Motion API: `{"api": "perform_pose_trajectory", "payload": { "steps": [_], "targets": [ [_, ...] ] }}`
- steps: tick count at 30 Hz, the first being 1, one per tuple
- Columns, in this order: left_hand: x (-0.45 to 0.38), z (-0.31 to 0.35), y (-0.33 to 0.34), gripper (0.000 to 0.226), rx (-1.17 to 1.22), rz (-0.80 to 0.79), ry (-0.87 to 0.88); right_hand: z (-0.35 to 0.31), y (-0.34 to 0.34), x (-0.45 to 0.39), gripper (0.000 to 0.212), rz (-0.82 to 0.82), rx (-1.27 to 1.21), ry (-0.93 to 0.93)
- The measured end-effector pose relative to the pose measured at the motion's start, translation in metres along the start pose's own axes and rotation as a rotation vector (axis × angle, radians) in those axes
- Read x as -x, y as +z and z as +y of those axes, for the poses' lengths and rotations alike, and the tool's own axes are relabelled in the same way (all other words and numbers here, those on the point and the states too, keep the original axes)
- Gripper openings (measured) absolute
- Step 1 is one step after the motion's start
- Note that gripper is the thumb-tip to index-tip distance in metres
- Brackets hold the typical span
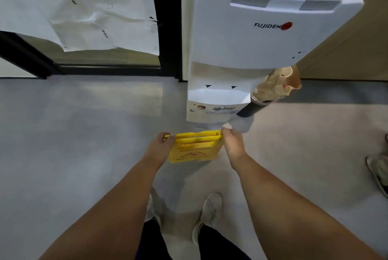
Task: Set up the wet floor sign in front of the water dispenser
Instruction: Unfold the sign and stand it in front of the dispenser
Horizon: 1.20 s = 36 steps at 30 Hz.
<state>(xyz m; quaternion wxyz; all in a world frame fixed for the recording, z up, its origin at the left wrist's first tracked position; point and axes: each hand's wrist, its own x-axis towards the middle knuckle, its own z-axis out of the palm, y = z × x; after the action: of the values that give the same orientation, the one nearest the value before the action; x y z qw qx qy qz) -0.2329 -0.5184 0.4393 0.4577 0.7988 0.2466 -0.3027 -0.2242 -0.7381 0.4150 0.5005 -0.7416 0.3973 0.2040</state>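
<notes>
Two hands hold the yellow wet floor sign (193,147) by its top edge, left grip (160,147) closed on one corner, right grip (233,144) on the other, just before the water dispenser (252,49). Bare floor (73,133) spreads wide leftward; another shoe (378,171) nears the right edge.

glossy yellow plastic sign (194,148), smooth white plastic dispenser (262,34), crumpled paper sheets (90,9)

Dim, cool indoor light, soft focus throughout.
You get strong wide-angle bending at the edges; the water dispenser (262,45) leans and bulges. Pale sheen on the floor (73,123) at left, soft shadows under your forearms. Print on the wet floor sign (194,150) is too blurred to read cleanly.
</notes>
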Motion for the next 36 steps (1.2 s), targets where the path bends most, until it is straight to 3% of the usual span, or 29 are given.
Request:
{"api": "perform_pose_trajectory", "payload": {
  "steps": [7, 11, 16, 20, 36],
  "targets": [
    [0.002, 0.005, 0.026, 0.045, -0.009, 0.006, -0.034, 0.013, -0.016, -0.005, 0.037, -0.002, -0.087, 0.026],
    [-0.002, 0.002, 0.030, 0.048, -0.059, -0.018, 0.034, 0.018, -0.020, -0.005, 0.052, 0.008, -0.072, 0.044],
    [-0.003, 0.002, 0.035, 0.053, -0.079, -0.075, 0.063, 0.028, -0.024, -0.001, 0.036, 0.020, -0.057, 0.030],
    [0.000, 0.008, 0.037, 0.055, -0.134, -0.073, 0.092, 0.033, -0.027, 0.000, 0.046, 0.025, -0.021, 0.009],
    [0.015, 0.011, 0.080, 0.052, -0.189, -0.012, 0.078, 0.062, -0.069, -0.028, 0.048, -0.039, 0.174, 0.001]
  ]
}}
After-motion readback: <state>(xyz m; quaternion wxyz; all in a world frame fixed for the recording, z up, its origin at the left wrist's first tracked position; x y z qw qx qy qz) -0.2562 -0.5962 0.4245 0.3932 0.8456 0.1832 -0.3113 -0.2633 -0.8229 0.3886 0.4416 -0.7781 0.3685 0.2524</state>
